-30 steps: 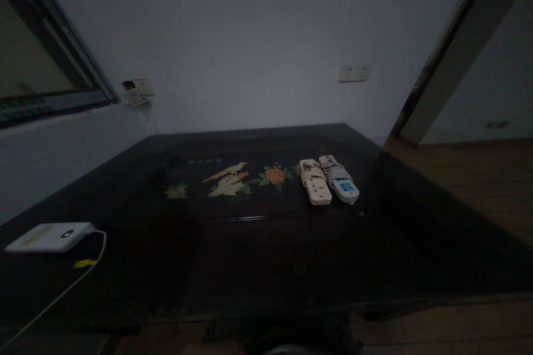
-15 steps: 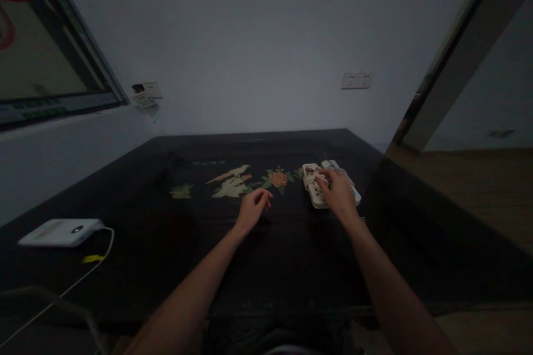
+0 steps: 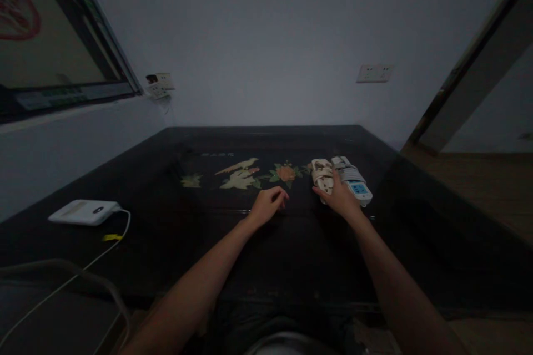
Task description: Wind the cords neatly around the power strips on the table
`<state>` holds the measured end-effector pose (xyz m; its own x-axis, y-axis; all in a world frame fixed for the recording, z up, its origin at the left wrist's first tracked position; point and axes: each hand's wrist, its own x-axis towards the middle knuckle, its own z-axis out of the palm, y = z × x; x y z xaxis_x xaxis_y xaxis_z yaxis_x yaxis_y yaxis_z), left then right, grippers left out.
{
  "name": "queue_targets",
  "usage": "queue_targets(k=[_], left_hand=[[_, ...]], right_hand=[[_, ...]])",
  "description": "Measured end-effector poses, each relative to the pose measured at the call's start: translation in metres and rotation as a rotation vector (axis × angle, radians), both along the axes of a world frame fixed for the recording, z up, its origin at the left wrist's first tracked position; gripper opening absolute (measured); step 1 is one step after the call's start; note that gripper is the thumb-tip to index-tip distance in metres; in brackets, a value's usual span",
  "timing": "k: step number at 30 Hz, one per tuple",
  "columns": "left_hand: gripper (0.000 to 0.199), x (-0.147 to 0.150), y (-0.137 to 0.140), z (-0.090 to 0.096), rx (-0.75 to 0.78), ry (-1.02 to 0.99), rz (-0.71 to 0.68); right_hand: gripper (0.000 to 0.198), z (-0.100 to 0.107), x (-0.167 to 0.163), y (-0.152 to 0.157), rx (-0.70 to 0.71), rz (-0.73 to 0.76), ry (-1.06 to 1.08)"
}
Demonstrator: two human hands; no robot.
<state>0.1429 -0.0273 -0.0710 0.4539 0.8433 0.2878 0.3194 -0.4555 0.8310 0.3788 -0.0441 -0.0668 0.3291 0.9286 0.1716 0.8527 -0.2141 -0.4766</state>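
Note:
Two power strips with their cords wound round them lie side by side at the right of the dark table. The cream power strip (image 3: 322, 171) is the left one; the white power strip (image 3: 358, 191) has a blue socket face at its near end. My right hand (image 3: 342, 198) grips the near part of the cream strip, thumb at its near left and fingers in the gap between the two strips. To the left, my left hand (image 3: 268, 205) rests on the table by the painted flower, its fingers curled in with nothing visible in them.
A white power bank (image 3: 83, 212) with a white cable (image 3: 127, 222) lies at the left of the black table (image 3: 175, 266). Near the cable is a yellow tag (image 3: 111, 237). Wall sockets (image 3: 375, 73) are set in the wall behind; a window (image 3: 62, 22) is at the left.
My right hand has shifted from the top of the cream strip to its near end, baring the cords and the blue face. My left hand keeps its curl. The view has turned slightly left.

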Motion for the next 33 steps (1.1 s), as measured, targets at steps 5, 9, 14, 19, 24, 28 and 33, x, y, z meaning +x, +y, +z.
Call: queue_targets(k=[5,9,14,19,24,28,33], left_hand=[[0.028,-0.001,0.002,0.001,-0.006,0.009,0.005],[0.027,-0.003,0.004,0.002,0.008,0.004,0.006],[0.026,-0.004,0.005,0.006,0.013,-0.024,0.023],[0.025,-0.004,0.007,0.007,-0.035,-0.090,0.000],[0.022,-0.001,0.011,0.004,-0.141,-0.184,0.004],[0.035,0.004,0.008,0.002,-0.421,-0.343,0.034],[0.050,0.005,0.003,0.011,-0.427,-0.589,0.141]], right_hand=[[0.100,-0.011,0.009,0.011,0.072,0.070,0.082],[0.092,-0.013,0.014,0.015,0.088,0.069,0.096],[0.086,-0.010,0.009,0.012,0.118,0.052,0.100],[0.083,-0.004,-0.008,0.006,0.136,0.111,0.232],[0.081,0.001,-0.036,-0.003,0.238,0.237,0.384],[0.080,0.001,-0.060,-0.013,0.347,0.383,0.498],[0.082,0.002,-0.077,-0.025,0.414,0.511,0.414]])
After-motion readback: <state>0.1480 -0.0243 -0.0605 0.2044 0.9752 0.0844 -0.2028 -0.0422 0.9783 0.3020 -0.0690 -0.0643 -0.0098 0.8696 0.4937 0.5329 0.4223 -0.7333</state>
